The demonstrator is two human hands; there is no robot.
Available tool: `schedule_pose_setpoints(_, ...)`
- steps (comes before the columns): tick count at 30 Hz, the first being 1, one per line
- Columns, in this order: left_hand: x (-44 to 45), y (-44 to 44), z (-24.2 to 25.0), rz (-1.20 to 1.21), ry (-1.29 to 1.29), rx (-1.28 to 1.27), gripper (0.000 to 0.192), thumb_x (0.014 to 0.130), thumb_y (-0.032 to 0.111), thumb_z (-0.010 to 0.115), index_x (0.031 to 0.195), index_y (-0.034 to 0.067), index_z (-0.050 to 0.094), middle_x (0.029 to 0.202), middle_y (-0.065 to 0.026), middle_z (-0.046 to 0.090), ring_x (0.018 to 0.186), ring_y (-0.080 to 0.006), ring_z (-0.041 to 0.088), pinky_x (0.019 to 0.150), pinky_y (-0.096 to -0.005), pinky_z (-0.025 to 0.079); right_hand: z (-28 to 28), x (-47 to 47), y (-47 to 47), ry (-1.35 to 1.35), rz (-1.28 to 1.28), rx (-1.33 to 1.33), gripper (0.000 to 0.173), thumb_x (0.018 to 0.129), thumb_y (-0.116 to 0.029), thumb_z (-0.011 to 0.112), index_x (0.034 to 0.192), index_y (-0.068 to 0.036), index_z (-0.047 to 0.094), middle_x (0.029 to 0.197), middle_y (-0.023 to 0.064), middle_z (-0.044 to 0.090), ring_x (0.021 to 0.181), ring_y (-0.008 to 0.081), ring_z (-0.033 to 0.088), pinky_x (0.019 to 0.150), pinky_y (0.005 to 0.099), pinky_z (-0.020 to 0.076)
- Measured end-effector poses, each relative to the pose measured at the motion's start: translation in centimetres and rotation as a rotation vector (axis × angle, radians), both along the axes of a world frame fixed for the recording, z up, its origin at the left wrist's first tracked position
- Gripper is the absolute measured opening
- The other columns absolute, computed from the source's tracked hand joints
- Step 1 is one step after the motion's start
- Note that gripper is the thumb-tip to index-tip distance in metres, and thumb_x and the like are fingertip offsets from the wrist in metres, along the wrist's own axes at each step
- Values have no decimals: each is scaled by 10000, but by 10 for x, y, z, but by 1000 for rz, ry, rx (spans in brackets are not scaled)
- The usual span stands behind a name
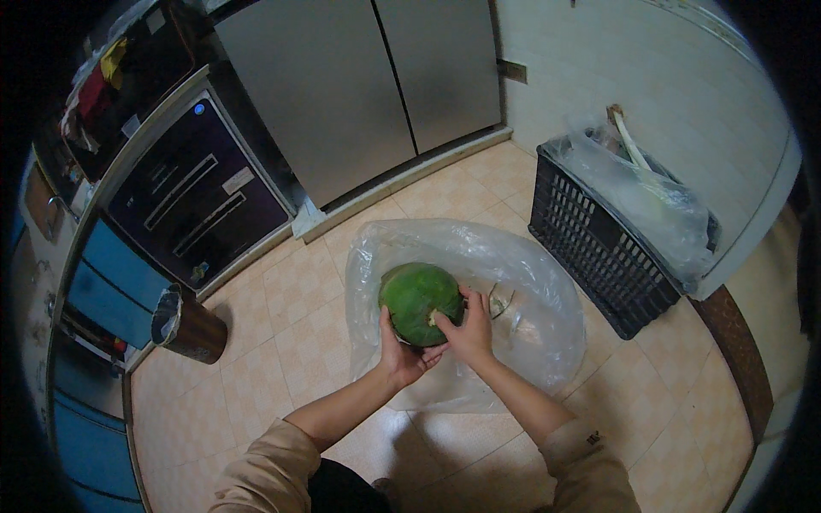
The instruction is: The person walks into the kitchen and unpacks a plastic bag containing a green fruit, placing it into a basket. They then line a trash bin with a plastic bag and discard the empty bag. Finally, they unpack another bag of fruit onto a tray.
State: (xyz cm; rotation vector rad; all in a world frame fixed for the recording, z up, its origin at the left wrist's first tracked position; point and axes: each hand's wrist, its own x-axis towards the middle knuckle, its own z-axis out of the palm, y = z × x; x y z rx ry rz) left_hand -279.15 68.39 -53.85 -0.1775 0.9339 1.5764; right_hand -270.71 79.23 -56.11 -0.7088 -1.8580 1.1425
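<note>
Both my hands hold a large round green fruit, perhaps a melon or squash (417, 298), above an opened clear plastic bag (539, 327) that lies spread on the tiled floor. My left hand (404, 359) cups its lower left side, palm up. At its right side, my right hand (471, 327) grips it, with the thumb near the pale stem stub. Some thin dry stalks (501, 301) lie on the plastic to the right of the fruit. The underside of the fruit is hidden.
A black plastic crate (596, 237) holding a clear bag (660, 199) and a leek or scallion stalk (632, 141) stands at the right, by the wall. On the left is a brown bin (199, 330) beside blue cabinets (115, 282). Grey cabinet doors (359, 83) stand ahead.
</note>
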Motion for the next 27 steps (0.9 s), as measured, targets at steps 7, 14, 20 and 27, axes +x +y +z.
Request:
schedule_pose_setpoints(7, -1, -2, -2, -15, 4, 24, 981, 572, 833, 332, 1214, 93, 382, 1094, -126, 480, 862, -276, 562, 780, -324, 387, -10, 0, 5, -6, 6, 22, 507, 625, -160, 629, 1075, -11, 448, 993, 165, 446, 947, 327, 468, 812, 396, 399)
schedule_pose_setpoints(14, -1, -2, -2, -22, -28, -28, 972, 576, 847, 291, 1218, 126, 402, 1096, -109, 501, 885, -271, 561, 768, -308, 373, -11, -2, 6, 14, 19, -64, 467, 633, -156, 623, 1045, -13, 457, 994, 154, 448, 925, 307, 479, 797, 385, 407)
schedule_pose_setpoints(20, 1, -2, -1, -16, 3, -26, 968, 572, 845, 298, 1208, 125, 411, 1084, -115, 507, 867, -271, 565, 774, -317, 377, -17, -4, 7, 51, 29, -92, 447, 641, -154, 620, 1032, -9, 456, 987, 148, 443, 919, 296, 485, 793, 376, 410)
schedule_pose_setpoints(27, 2, -2, 2, -20, 12, -15, 948, 577, 840, 299, 1186, 125, 430, 1075, -112, 509, 861, -271, 562, 769, -320, 385, -21, -5, 10, 58, 48, -154, 415, 663, -144, 601, 1034, -12, 469, 977, 142, 447, 911, 284, 489, 787, 362, 412)
